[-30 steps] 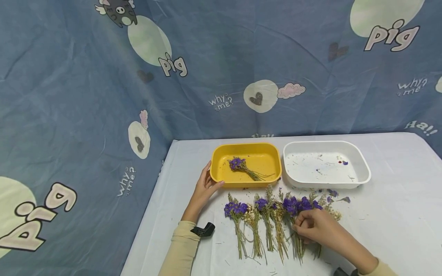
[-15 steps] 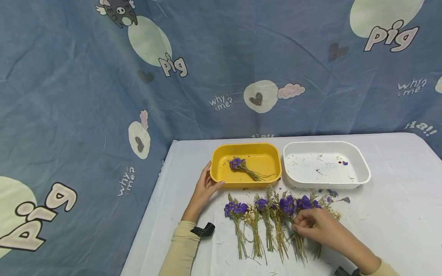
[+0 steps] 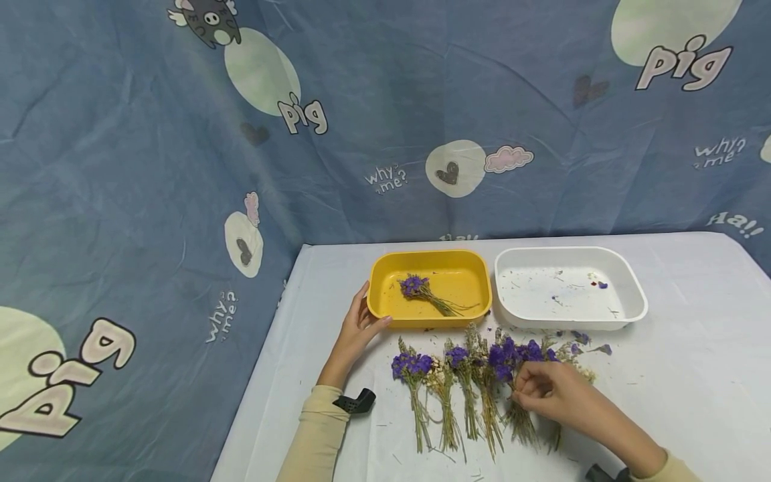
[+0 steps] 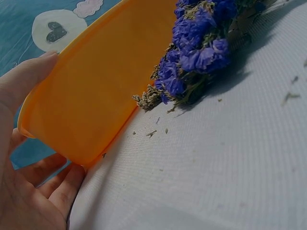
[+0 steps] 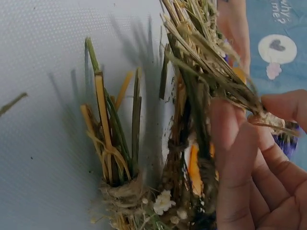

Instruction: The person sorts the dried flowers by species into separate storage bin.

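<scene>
My left hand (image 3: pixel 357 333) holds the left end of a yellow tray (image 3: pixel 442 323), thumb on its rim and fingers against its lower side (image 4: pixel 86 115). Inside the tray lies one small bunch of purple dried flowers (image 3: pixel 414 286), stems toward the right. My right hand (image 3: pixel 554 395) pinches a bunch of dried flowers (image 3: pixel 504 355) by its tied stems (image 5: pixel 225 76) between thumb and fingertips. Its purple heads point away from me; part of the bunch is hidden behind the fingers. Other tied bunches lie close by, one with cut stem ends and twine (image 5: pixel 122 194) under the hand.
Left of the right hand, several dried bunches lie in a row, including a purple one (image 3: pixel 411 365) and a cream one (image 3: pixel 442 381). A white tray (image 3: pixel 569 323) with loose bits stands beside the yellow one. Loose purple blossoms (image 3: pixel 581 337) and stem scraps lie on the white cloth.
The pinched bunch has tilted and shifted slightly, its purple heads moving a little left and its stem ends drawn up a bit. The left hand and yellow tray have stayed put.
</scene>
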Demonstrator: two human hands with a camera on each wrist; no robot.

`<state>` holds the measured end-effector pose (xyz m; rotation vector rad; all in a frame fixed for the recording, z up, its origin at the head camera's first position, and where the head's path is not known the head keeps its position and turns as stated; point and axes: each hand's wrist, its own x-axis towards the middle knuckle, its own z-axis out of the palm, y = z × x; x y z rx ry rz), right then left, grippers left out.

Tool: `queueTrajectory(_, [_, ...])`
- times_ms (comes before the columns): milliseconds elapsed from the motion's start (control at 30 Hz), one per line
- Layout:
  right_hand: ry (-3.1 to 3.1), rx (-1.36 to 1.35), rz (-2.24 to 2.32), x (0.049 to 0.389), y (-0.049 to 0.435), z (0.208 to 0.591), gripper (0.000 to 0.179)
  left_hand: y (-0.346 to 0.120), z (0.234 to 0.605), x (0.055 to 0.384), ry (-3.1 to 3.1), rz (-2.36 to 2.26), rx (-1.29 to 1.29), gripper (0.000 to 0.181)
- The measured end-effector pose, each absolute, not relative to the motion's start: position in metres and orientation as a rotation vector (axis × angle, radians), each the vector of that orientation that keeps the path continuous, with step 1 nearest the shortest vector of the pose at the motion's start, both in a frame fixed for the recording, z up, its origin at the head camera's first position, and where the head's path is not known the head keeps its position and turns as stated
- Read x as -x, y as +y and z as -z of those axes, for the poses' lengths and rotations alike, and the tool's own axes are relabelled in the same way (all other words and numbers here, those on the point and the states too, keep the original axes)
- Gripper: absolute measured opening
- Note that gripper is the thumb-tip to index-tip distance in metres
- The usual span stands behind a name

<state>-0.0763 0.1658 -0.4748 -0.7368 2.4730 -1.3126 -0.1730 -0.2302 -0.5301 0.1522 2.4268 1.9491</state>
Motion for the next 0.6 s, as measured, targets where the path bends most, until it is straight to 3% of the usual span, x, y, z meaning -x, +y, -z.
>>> queueTrajectory(600, [2.364, 0.898, 1.453, 0.0766, 0.1701, 0.4792, 0.007, -0.2301, 0.5304, 0.173, 2.423, -1.961, -0.165, 0.094])
